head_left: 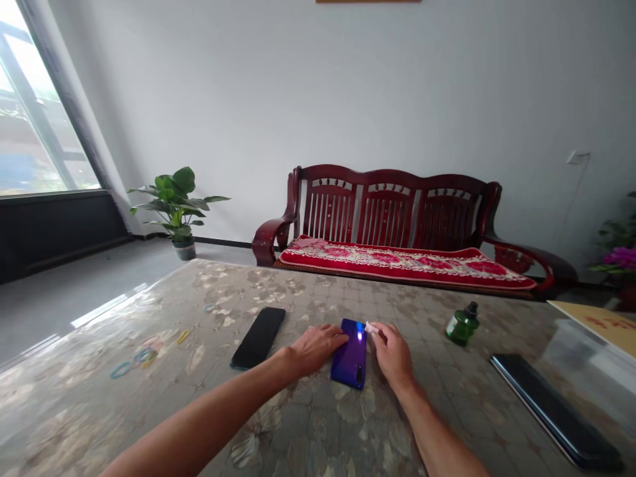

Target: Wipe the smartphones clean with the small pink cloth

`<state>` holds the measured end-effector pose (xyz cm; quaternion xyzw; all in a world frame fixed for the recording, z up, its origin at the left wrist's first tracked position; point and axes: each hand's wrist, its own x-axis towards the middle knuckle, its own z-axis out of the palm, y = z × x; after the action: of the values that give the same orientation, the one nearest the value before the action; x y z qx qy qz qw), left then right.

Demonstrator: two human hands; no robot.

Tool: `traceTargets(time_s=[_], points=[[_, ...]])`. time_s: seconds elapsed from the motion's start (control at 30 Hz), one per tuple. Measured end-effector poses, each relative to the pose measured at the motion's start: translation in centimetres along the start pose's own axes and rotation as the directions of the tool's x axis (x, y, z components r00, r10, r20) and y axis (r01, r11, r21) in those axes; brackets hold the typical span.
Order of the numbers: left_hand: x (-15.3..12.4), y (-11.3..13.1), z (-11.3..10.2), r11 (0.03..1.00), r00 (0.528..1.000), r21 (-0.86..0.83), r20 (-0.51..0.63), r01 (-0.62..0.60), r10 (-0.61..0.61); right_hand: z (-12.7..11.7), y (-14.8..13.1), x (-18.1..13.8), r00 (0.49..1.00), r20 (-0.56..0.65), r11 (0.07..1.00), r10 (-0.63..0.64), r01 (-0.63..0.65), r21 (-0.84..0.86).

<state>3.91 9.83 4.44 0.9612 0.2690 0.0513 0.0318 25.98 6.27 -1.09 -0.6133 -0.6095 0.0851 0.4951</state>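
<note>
While the purple phone (350,361) lies back-up on the worktop (422,305), my left grip (318,348) rests unclosed on its left edge | right grip (392,351) pinches a white scrap (371,328) by its upper right edge

On the patterned tablecloth (298,437), the left hand (318,348) rests its fingers on the left edge of a purple phone (348,361), while the right hand (393,351) pinches a small white scrap (370,328) by the phone's far right corner. A black phone (259,338) lies left, a green bottle (463,327) stands right, and a red wooden bench (390,177) stands on the far side
</note>
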Motion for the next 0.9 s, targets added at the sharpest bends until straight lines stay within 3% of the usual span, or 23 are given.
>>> traceTargets(time_s=[0.13,0.23,0.7,0.9], points=[[3.0,-0.2,-0.4,0.967,0.981,0.163,0.039,-0.195,0.192,-0.1,0.1,0.1,1.0,-0.024,1.0,0.004,-0.004,0.005],[4.5,-0.1,-0.7,0.94,0.965,0.217,0.066,-0.263,0.255,-0.2,0.1,0.2,0.999,-0.036,1.0,-0.002,0.003,0.017],[5.0,-0.4,-1.3,0.907,0.946,0.274,0.14,-0.32,0.292,-0.1,0.2,0.2,0.999,-0.028,0.999,0.016,-0.015,0.034],[4.4,-1.1,-1.8,0.953,0.975,0.246,0.172,-0.178,0.137,-0.1,0.3,0.2,0.998,-0.061,0.998,0.021,-0.017,0.059]])
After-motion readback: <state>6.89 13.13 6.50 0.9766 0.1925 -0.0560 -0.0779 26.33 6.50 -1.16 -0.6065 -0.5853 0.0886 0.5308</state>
